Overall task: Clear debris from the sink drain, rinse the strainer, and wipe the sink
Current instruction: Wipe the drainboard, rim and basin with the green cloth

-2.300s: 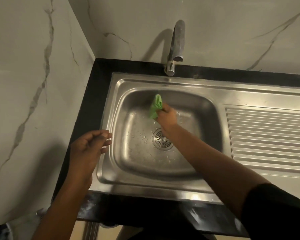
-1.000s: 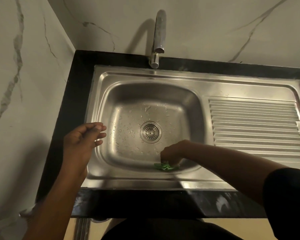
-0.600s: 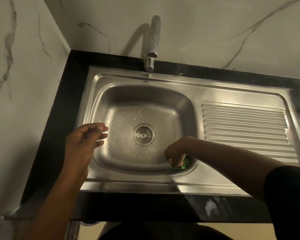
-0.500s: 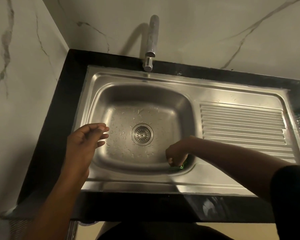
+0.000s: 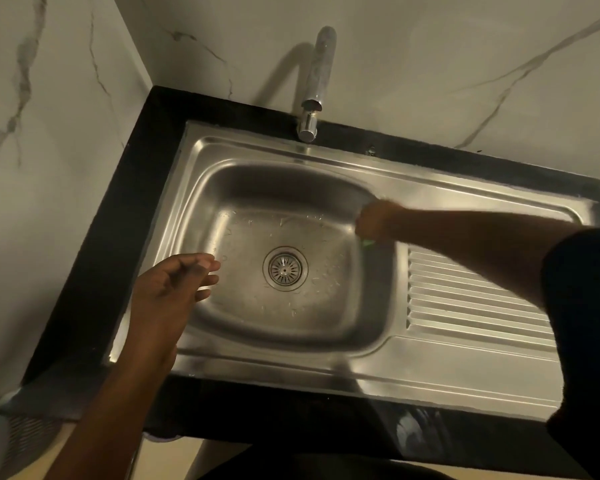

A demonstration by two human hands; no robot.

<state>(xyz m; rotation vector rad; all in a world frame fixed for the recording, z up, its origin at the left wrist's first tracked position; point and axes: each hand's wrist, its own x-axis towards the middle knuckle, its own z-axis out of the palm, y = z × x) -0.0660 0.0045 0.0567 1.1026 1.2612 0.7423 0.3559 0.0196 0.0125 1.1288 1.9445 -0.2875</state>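
Note:
A stainless steel sink [image 5: 243, 188] is set into a black counter, its wet basin dotted with water drops. The round strainer [image 5: 284, 268] sits in the drain at the basin's middle. My right hand [image 5: 376, 220] is against the basin's right wall near the far corner, shut on a green cloth [image 5: 368, 242] that shows only as a small tip below the fingers. My left hand [image 5: 174, 282] hovers over the basin's left rim, fingers loosely curled and apart, holding nothing.
A chrome tap [image 5: 317, 81] stands at the back above the sink, with no water running. A ribbed draining board [image 5: 471, 296] lies right of the basin. Marble walls close in at the left and back. The black counter edge [image 5: 118, 216] frames the sink.
My right hand has carried the green cloth from the basin's near right corner up along the right wall to the far right corner. My left hand has stayed over the left rim.

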